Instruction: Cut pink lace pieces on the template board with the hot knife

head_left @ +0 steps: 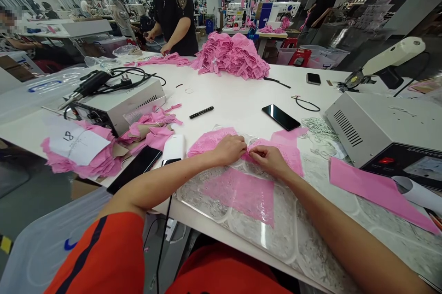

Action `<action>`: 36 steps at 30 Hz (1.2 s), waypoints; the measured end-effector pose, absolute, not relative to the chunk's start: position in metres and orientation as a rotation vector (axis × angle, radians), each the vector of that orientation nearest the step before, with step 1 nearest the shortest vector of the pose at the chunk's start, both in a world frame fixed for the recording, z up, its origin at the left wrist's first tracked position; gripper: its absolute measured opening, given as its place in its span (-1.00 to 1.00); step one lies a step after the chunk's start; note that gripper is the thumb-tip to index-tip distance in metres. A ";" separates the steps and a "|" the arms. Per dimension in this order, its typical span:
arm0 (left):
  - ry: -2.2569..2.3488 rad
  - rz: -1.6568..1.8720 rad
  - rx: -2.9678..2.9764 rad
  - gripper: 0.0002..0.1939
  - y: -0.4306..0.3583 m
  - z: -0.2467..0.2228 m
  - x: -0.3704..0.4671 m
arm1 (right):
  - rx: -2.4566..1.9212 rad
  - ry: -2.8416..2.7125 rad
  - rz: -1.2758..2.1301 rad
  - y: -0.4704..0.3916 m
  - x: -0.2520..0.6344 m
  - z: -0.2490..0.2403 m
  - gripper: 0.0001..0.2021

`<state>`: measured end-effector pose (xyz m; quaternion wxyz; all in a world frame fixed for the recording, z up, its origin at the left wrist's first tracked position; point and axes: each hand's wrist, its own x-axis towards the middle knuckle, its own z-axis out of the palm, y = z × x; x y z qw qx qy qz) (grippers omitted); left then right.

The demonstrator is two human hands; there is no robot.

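Observation:
Pink lace fabric (210, 142) lies across the top of a clear plastic mat or template (214, 202) at the near table edge. My left hand (232, 149) is closed on the middle of this fabric. Close beside it, at the right, my right hand (269, 158) pinches the same fabric with thumb and fingers. The two hands almost touch. Another flat pink piece (252, 192) shows just below them, under or on the clear plastic. Fingertip details are too small to tell.
Grey machine boxes stand left (120, 100) and right (386, 123). Phones (281, 117), a black pen (201, 112), a white power bank (173, 147) and pink bundles (83, 146) lie around. Behind a large pink heap (231, 54), a person (176, 13) handles fabric.

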<state>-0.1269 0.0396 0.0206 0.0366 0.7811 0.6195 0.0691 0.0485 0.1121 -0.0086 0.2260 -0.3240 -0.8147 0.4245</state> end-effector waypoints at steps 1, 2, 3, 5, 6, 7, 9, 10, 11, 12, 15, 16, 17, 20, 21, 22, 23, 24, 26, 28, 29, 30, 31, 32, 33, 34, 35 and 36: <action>1.901 0.214 2.401 -0.74 0.040 0.020 -0.127 | -0.891 -2.245 1.192 0.112 0.049 -0.008 -0.73; 1.900 0.215 2.404 -0.74 0.040 0.019 -0.127 | -0.891 -2.242 1.216 0.112 0.050 -0.006 -0.72; 1.900 0.215 2.407 -0.73 0.041 0.018 -0.127 | -0.896 -2.234 1.239 0.113 0.051 -0.005 -0.71; 1.903 0.218 2.414 -0.73 0.041 0.017 -0.128 | -0.913 -2.209 1.285 0.112 0.053 -0.002 -0.71; 1.906 0.223 2.418 -0.73 0.040 0.016 -0.128 | -0.925 -2.192 1.306 0.112 0.053 -0.001 -0.71; 1.909 0.232 2.424 -0.73 0.040 0.016 -0.128 | -0.938 -2.174 1.326 0.112 0.054 0.000 -0.72; 1.915 0.260 2.441 -0.74 0.038 0.016 -0.128 | -0.964 -2.136 1.361 0.112 0.055 0.001 -0.71; 1.916 0.278 2.453 -0.76 0.037 0.016 -0.128 | -0.975 -2.118 1.377 0.113 0.055 0.000 -0.71; 1.914 0.295 2.467 -0.78 0.036 0.016 -0.127 | -0.984 -2.101 1.393 0.113 0.055 0.000 -0.71; 1.908 0.309 2.483 -0.79 0.035 0.016 -0.127 | -0.989 -2.086 1.408 0.113 0.054 -0.001 -0.70; 1.883 0.322 2.532 -0.79 0.034 0.015 -0.125 | -1.000 -2.050 1.449 0.114 0.053 -0.003 -0.67; 1.877 0.318 2.544 -0.77 0.035 0.014 -0.125 | -1.004 -2.039 1.461 0.115 0.053 -0.004 -0.67; 1.875 0.313 2.555 -0.76 0.036 0.013 -0.124 | -1.009 -2.028 1.473 0.115 0.053 -0.005 -0.68; 1.886 0.298 2.573 -0.73 0.038 0.010 -0.124 | -1.030 -1.987 1.503 0.115 0.053 -0.005 -0.70; 1.894 0.292 2.575 -0.72 0.038 0.009 -0.125 | -1.037 -1.969 1.512 0.114 0.053 -0.006 -0.70; 1.903 0.285 2.576 -0.71 0.039 0.008 -0.125 | -1.044 -1.950 1.521 0.114 0.053 -0.006 -0.71; 1.913 0.276 2.576 -0.71 0.039 0.008 -0.126 | -1.048 -1.929 1.529 0.114 0.053 -0.006 -0.72; 1.922 0.265 2.576 -0.71 0.038 0.008 -0.126 | -1.051 -1.906 1.537 0.114 0.053 -0.007 -0.73; 1.935 0.240 2.578 -0.72 0.037 0.008 -0.127 | -1.050 -1.852 1.549 0.115 0.053 -0.009 -0.74; 1.938 0.206 2.584 -0.73 0.036 0.009 -0.128 | -1.045 -1.788 1.556 0.116 0.052 -0.010 -0.73; 1.935 0.187 2.587 -0.74 0.035 0.009 -0.128 | -1.042 -1.751 1.556 0.118 0.052 -0.010 -0.73; 1.932 0.168 2.590 -0.75 0.034 0.009 -0.129 | -1.039 -1.713 1.552 0.119 0.052 -0.010 -0.72; 1.929 0.149 2.592 -0.76 0.034 0.009 -0.129 | -1.036 -1.673 1.544 0.121 0.053 -0.009 -0.72; 1.927 0.133 2.591 -0.77 0.034 0.009 -0.130 | -1.033 -1.633 1.533 0.122 0.054 -0.008 -0.71; 1.927 0.120 2.588 -0.78 0.033 0.009 -0.130 | -1.030 -1.596 1.517 0.124 0.057 -0.006 -0.70; 1.930 0.108 2.582 -0.78 0.033 0.009 -0.130 | -1.028 -1.562 1.499 0.125 0.060 -0.003 -0.69; 1.935 0.098 2.573 -0.79 0.033 0.010 -0.130 | -1.026 -1.532 1.478 0.126 0.065 0.001 -0.68; 1.940 0.089 2.561 -0.80 0.032 0.012 -0.129 | -1.023 -1.507 1.455 0.126 0.070 0.005 -0.68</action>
